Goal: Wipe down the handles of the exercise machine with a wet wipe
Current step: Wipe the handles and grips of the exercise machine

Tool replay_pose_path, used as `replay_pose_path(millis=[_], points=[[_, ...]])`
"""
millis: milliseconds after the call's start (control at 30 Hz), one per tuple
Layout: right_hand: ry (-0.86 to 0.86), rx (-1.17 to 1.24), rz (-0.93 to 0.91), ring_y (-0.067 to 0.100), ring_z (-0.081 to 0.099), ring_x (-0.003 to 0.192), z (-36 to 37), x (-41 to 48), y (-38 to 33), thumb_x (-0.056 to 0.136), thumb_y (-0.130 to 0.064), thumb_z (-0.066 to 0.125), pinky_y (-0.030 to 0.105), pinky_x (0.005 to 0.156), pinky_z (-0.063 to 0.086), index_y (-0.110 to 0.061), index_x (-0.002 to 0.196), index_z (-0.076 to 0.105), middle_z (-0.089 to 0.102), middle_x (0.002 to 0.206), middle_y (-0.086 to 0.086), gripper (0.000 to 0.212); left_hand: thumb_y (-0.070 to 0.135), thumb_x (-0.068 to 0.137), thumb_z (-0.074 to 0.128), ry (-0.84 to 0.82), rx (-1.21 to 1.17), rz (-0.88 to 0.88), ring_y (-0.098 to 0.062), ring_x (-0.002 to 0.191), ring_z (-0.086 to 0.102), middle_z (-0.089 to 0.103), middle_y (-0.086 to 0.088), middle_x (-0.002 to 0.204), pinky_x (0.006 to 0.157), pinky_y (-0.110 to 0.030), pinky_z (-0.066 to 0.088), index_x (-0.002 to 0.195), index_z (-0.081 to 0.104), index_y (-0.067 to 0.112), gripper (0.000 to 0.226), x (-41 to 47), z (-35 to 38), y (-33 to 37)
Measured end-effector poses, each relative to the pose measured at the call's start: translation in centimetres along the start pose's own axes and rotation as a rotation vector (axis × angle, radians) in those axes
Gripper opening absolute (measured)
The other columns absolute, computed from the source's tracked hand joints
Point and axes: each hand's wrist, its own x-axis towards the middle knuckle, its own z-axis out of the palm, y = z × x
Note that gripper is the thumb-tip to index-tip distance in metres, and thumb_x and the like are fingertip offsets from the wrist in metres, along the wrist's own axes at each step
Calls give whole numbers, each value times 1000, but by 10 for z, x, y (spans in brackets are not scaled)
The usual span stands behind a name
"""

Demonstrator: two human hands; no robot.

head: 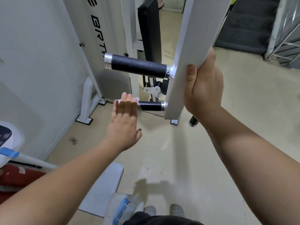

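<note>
The white swing arm (183,46) of the exercise machine carries two black handles with silver ends. The upper handle (138,66) is bare. My left hand (123,122) lies flat with straight fingers over the free end of the lower handle (151,106) and presses a white wet wipe (136,99) against it. Only the edges of the wipe show past my fingers. My right hand (203,88) grips the outer edge of the white arm, thumb on its front face. A third short handle (193,121) sticks out below my right wrist.
The black padded backrest (151,30) and the white machine frame (90,95) stand behind the handles. A wipes packet (123,208) and a white mat (103,189) lie by my feet, with water drops (146,169) on the floor. A red cylinder (16,177) lies at the left.
</note>
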Motion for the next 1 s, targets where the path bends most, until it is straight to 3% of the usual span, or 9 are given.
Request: replay_pose_path(millis=[100,200,433,533,633,700,867,933,1000], points=[[-1,-13,2,28,54,74,0,0,0,102,-52,25,32,64,30,0,143,41,65,95,9,69,48,79,57,35,-44,29,-43,150,-15,-9,-24,161,122,-55,-16,154,-13,-3,114,7,6,41],[-22,-8,-2,23,51,73,0,2,1,100,-63,17,31,64,30,0,142,41,66,95,8,79,42,80,55,78,-68,132,-39,151,-16,-11,-20,163,122,-51,-18,155,-13,-1,110,10,10,60],[-1,7,-7,22,48,70,2,1,4,101,-48,28,29,64,27,-2,144,39,65,91,4,63,44,72,67,43,20,64,-40,146,20,28,-20,148,125,-53,12,152,13,0,106,-1,-3,-21],[9,19,-14,22,50,71,3,0,2,102,-47,28,29,64,29,0,143,40,65,91,5,64,46,74,62,-26,7,2,-43,151,9,18,-23,156,126,-56,7,154,7,-2,108,-5,-6,-14],[13,25,-18,27,54,72,2,1,5,103,-50,26,31,64,31,0,143,40,64,91,7,65,50,77,54,-55,-57,-120,-45,150,-12,-3,-27,161,123,-57,-9,154,-7,-4,112,-1,-8,21],[19,21,-21,27,54,73,3,1,5,103,-56,21,32,63,32,-2,143,39,64,93,7,70,47,79,55,-30,-95,-55,-43,149,-14,-2,-26,162,121,-56,-15,156,-4,-4,109,6,-12,53],[6,5,-29,30,55,71,0,-3,4,100,-63,15,32,61,31,-9,142,33,63,89,6,71,35,69,64,47,-159,105,-42,133,36,40,-20,141,123,-51,15,149,29,1,94,20,-19,66],[3,-1,-24,26,51,68,-2,-4,4,100,-64,14,32,61,28,-7,142,35,61,87,3,74,39,68,66,64,-128,131,-42,126,43,46,-20,136,121,-50,15,148,31,2,95,19,-13,46],[-1,-8,-15,21,47,68,-3,-5,3,99,-65,14,30,62,25,-5,142,37,60,87,-1,77,42,70,67,62,-97,117,-42,134,40,41,-21,143,123,-50,16,151,23,3,101,14,-8,26]])
